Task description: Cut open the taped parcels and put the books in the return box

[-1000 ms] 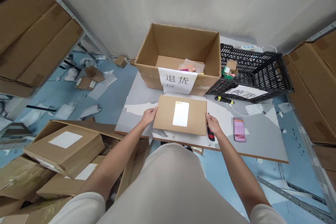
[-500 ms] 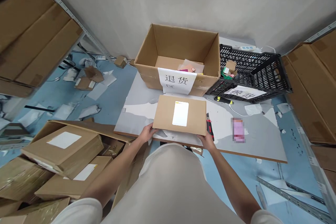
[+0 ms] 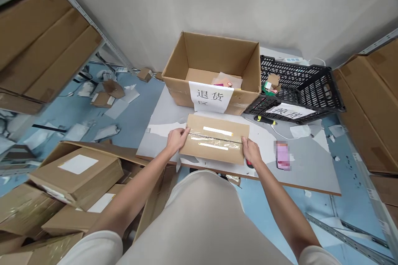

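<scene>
Between my two hands is a brown cardboard box (image 3: 214, 155), its taped seam facing up with a white paper strip on either side of the seam. My left hand (image 3: 177, 140) grips the box's left end, thumb on top. At the opposite end, my right hand (image 3: 251, 151) holds on with the thumb over the upper face. A red and black box cutter (image 3: 249, 164) lies on the table, mostly hidden behind my right hand. Whether the box touches the table, I cannot tell.
A large open carton (image 3: 177, 95) with a paper sign stands behind, beside a black plastic crate (image 3: 323, 91). On the table (image 3: 306, 176) lie a pink phone (image 3: 282, 155) and a yellow-black tool (image 3: 264, 120). At left, a big carton holds several boxes (image 3: 77, 174); shelves flank both sides.
The box has been turned over: the large white label that faced up is out of sight, and the taped seam shows instead. Both hands have moved up to the box's ends.
</scene>
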Demonstrator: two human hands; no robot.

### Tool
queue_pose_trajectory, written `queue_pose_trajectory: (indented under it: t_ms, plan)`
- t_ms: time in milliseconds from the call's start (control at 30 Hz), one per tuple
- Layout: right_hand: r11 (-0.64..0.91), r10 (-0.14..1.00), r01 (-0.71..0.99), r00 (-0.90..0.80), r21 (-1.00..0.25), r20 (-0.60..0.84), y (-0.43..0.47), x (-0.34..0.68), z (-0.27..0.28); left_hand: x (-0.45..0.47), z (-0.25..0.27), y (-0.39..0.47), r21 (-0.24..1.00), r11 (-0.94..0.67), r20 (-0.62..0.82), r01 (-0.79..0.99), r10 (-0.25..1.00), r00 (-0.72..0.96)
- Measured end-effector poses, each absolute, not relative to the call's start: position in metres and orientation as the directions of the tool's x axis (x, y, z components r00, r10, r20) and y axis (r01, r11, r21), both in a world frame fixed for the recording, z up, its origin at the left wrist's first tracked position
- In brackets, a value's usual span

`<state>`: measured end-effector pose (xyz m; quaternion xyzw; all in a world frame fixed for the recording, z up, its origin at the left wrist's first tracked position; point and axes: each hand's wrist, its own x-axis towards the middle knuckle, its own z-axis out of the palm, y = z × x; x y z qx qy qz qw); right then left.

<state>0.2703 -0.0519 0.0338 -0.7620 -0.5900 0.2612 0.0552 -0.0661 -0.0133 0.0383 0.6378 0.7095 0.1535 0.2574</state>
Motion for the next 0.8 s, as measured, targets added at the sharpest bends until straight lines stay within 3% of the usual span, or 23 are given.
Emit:
queue_pose_trajectory:
  t_ms: [233, 433, 567, 700, 800]
  plan:
    - [-0.301, 0.916, 0.874, 0.154, -0.382, -0.37, -0.036, 0.266, 0.023, -0.066, 0.028, -0.007, 0.507, 0.24, -0.233, 0.828, 0.963, -0.136]
    - [-0.42, 0.881, 0.69, 0.152, -0.59, -0.449, -0.04, 0.299, -0.001, -0.067, 0.026, -0.009, 0.491, 0.241, -0.241, 0.837, 0.961, -0.135]
    - [-0.512, 0.837, 0.769, 0.345, -0.384, -0.425, -0.061, 0.323, -0.035, -0.068, 0.026, -0.015, 0.511, 0.235, -0.24, 0.826, 0.963, -0.126]
    - [-0.618, 0.701, 0.771, 0.454, -0.151, -0.55, -0.081, 0.32, -0.065, -0.068, 0.029, -0.022, 0.528, 0.225, -0.251, 0.819, 0.963, -0.102]
    - [-0.645, 0.694, 0.743, 0.472, -0.178, -0.544, -0.088, 0.313, -0.079, -0.067, 0.03, -0.033, 0.533, 0.211, -0.23, 0.819, 0.968, -0.1]
